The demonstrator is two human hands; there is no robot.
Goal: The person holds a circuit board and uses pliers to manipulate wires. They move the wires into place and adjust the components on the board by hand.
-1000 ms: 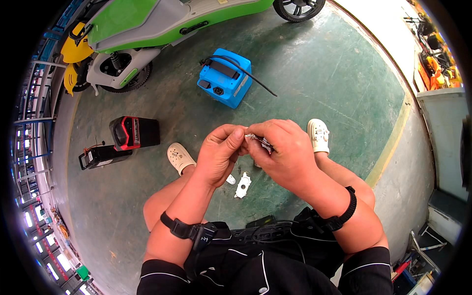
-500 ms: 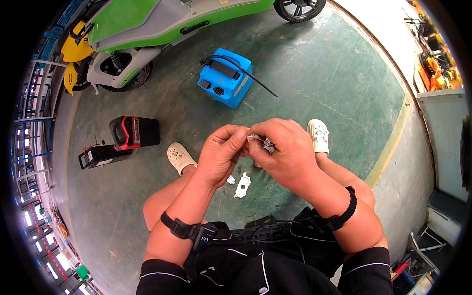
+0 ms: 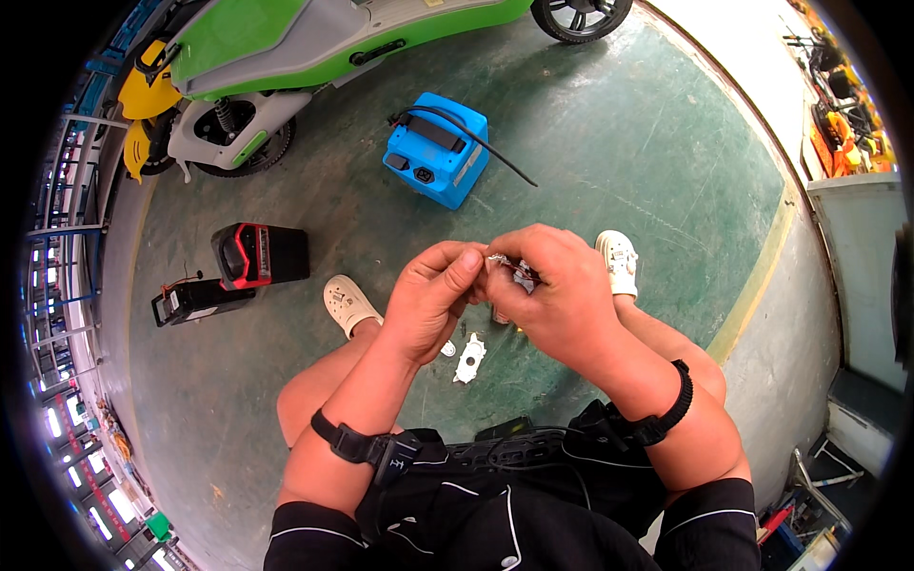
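My left hand (image 3: 430, 303) and my right hand (image 3: 562, 297) meet in front of me, above the floor between my feet. Crinkled, shiny silvery material (image 3: 523, 275) pokes out between the curled fingers of the right hand; its kind is not clear. The left thumb and forefinger pinch together where the two hands touch, and what they grip is hidden by the fingers. Below the hands a flat white part (image 3: 468, 360) with a dark central hole lies on the floor. Beside it sits a small white piece (image 3: 447, 349), partly covered by my left hand.
A blue box-shaped battery (image 3: 436, 152) with a black cable stands ahead on the green floor. Two black battery packs, one red-trimmed (image 3: 262, 255) and one plain (image 3: 202, 301), are at the left. A green and grey scooter (image 3: 286, 57) crosses the far side. My feet wear cream clogs (image 3: 350, 306).
The right hand has shifted slightly and turned a little, exposing the silvery material differently. The left hand has moved only a little and still touches the right.
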